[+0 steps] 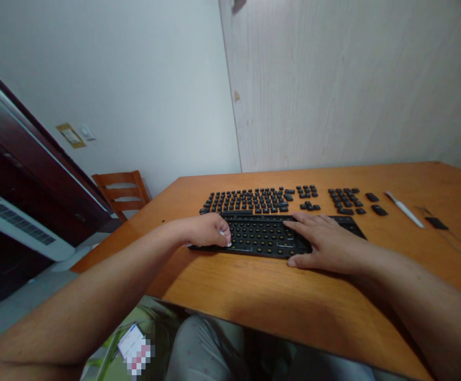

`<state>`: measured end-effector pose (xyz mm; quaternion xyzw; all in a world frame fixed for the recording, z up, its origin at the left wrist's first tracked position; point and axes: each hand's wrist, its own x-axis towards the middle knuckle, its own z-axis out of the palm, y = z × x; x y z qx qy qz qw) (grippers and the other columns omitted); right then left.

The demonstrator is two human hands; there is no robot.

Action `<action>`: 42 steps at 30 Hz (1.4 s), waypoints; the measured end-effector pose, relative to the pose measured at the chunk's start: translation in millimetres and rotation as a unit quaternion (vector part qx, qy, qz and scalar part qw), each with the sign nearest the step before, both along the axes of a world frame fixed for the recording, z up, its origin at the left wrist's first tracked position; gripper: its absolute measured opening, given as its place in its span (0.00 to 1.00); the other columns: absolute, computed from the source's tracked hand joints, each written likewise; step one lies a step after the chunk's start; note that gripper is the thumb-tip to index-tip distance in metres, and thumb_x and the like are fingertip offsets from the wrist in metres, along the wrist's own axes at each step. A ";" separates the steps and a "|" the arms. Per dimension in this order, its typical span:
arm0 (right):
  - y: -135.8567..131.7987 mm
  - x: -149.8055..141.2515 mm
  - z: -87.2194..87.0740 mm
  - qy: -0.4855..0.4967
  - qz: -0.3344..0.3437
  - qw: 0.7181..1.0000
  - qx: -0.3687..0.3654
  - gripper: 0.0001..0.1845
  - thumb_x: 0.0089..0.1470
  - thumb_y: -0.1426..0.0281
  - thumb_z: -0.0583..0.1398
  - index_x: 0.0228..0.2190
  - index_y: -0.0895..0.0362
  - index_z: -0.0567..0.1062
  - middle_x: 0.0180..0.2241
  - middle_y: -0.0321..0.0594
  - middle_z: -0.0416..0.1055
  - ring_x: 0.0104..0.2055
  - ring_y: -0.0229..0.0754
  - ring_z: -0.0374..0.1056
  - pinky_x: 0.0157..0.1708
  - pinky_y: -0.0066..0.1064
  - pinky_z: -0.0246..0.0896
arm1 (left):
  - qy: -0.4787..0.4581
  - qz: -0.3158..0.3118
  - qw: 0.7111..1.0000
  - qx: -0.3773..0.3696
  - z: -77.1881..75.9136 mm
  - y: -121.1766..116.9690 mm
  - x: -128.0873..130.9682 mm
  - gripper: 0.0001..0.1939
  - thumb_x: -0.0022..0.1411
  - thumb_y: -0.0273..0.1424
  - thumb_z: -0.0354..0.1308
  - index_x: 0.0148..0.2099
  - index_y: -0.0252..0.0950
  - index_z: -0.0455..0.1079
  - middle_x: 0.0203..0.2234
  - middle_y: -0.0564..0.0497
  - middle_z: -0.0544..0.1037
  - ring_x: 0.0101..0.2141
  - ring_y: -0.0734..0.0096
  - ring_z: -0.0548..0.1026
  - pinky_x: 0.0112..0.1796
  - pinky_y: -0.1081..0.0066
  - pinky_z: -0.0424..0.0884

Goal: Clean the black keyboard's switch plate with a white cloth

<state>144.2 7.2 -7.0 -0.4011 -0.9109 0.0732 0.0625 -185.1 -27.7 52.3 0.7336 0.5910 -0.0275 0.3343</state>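
Two forearms converge, left hand curled, right hand spread.

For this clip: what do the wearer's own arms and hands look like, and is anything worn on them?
The left hand and right hand are ungloved, with no ring or watch visible. Both forearms are bare as far as shown; no sleeve appears.

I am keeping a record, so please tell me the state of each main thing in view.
Keyboard: flat, visible part without keys
Left hand: curled around white thing
Right hand: spread, touching keyboard
Loose keys: grouped behind keyboard
White stick: lying flat
Black piece: lying flat
Chair: upright
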 end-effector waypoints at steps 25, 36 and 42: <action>5.7 4.2 -7.4 0.009 0.006 1.000 0.010 0.53 0.45 0.37 0.58 0.65 0.53 0.61 0.68 0.51 0.50 0.68 0.65 0.46 0.64 0.59 0.42 | -0.013 0.047 0.999 0.006 1.2 -10.4 -32.3 0.11 0.48 0.37 0.58 0.29 0.34 0.73 0.18 0.56 0.65 0.21 0.76 0.60 0.24 0.75 0.56; 5.1 3.9 -9.0 -0.001 0.002 1.000 0.018 0.52 0.47 0.38 0.58 0.65 0.54 0.62 0.68 0.51 0.50 0.68 0.64 0.47 0.64 0.58 0.42 | -0.016 0.072 0.997 -0.003 -1.1 -11.8 -42.4 0.12 0.48 0.37 0.58 0.32 0.34 0.74 0.19 0.56 0.67 0.21 0.76 0.61 0.24 0.75 0.56; 4.6 4.5 -7.7 0.002 0.008 1.000 0.020 0.51 0.47 0.38 0.58 0.65 0.53 0.62 0.68 0.52 0.51 0.68 0.65 0.46 0.64 0.58 0.43 | -0.010 0.080 0.997 0.005 -1.8 -14.0 -52.2 0.13 0.49 0.38 0.58 0.32 0.33 0.74 0.20 0.55 0.68 0.23 0.75 0.62 0.25 0.75 0.56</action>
